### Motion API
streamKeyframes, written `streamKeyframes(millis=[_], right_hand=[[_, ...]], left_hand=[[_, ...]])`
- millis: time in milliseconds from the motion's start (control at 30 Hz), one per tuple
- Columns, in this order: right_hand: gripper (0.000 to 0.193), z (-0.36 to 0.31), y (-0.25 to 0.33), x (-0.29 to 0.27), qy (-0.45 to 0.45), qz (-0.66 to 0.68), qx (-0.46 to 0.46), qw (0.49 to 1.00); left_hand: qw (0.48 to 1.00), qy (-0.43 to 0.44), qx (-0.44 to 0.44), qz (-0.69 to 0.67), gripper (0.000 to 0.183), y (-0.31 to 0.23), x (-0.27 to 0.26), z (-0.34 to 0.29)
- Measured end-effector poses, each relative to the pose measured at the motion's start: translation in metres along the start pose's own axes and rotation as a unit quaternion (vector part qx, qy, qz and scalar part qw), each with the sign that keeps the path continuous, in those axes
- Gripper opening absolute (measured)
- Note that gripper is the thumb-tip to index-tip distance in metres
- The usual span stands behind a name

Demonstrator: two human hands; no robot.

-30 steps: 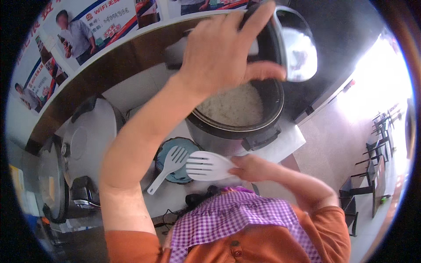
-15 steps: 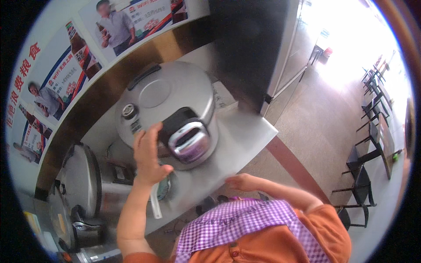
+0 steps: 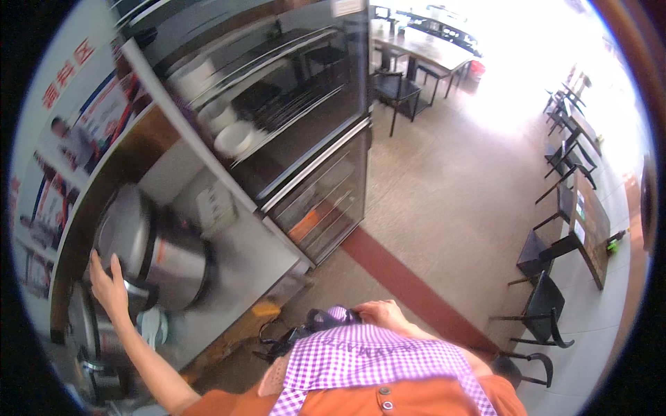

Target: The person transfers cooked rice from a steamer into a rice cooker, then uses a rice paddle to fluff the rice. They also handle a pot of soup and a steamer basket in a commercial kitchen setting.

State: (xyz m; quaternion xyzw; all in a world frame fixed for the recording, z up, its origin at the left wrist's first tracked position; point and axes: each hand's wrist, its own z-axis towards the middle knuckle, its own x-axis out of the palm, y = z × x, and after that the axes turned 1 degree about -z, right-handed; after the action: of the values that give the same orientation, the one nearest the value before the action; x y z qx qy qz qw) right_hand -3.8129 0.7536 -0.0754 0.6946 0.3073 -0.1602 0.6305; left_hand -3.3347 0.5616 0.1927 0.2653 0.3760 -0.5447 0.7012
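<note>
My left hand [image 3: 109, 284] reaches out at the left, fingers apart and holding nothing. It lies over the near edge of a big silver electric cooker [image 3: 182, 267] with a closed, rounded lid; whether the fingertips touch it, I cannot tell. A second cooker [image 3: 84, 326] sits nearer, partly cut off by the dark rim. Beside the big cooker is a small greenish dish [image 3: 151, 326] with a pale handle-like piece, blurred. My right hand [image 3: 385, 313] hangs before the purple checked apron [image 3: 374, 347], fingers loosely stretched, with nothing visible in them.
A steel counter [image 3: 246, 260] carries the cookers. At its far end stands a tall glass-doored cabinet [image 3: 305, 125] with white bowls [image 3: 234, 139] inside. Black cables [image 3: 281, 340] hang below the counter edge. Tables [image 3: 590, 222] and black chairs [image 3: 544, 305] line the right wall.
The view has swung right, bringing the glass cabinet in, and the cookers now sit farther left. My left hand has moved from the silver-handled lid toward the other cooker.
</note>
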Motion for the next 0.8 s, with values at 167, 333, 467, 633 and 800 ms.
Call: streamKeyframes(millis=[167,333,467,633,800], right_hand=[[0.031,0.037,-0.093,-0.122,0.068,-0.089,0.085,0.99],[0.045,0.023,-0.182,-0.256,-0.04,-0.033,0.313,0.948],[0.049,-0.063,-0.343,-0.298,-0.085,0.04,0.505,0.858],[0.041,-0.003,-0.421,-0.429,-0.065,0.023,0.561,0.825],[0.039,0.221,-0.517,-0.536,0.065,0.02,0.373,0.925]], left_hand=[[0.815,0.13,0.278,-0.491,0.038,-0.279,0.011,-0.028],[0.586,0.426,0.502,-0.472,0.047,-0.575,0.149,-0.061],[0.465,0.479,0.645,-0.373,0.052,-0.795,0.19,-0.06],[0.493,0.493,0.623,-0.354,0.057,-0.978,0.261,-0.026],[0.555,0.587,0.516,-0.284,0.065,-1.045,0.428,0.023]])
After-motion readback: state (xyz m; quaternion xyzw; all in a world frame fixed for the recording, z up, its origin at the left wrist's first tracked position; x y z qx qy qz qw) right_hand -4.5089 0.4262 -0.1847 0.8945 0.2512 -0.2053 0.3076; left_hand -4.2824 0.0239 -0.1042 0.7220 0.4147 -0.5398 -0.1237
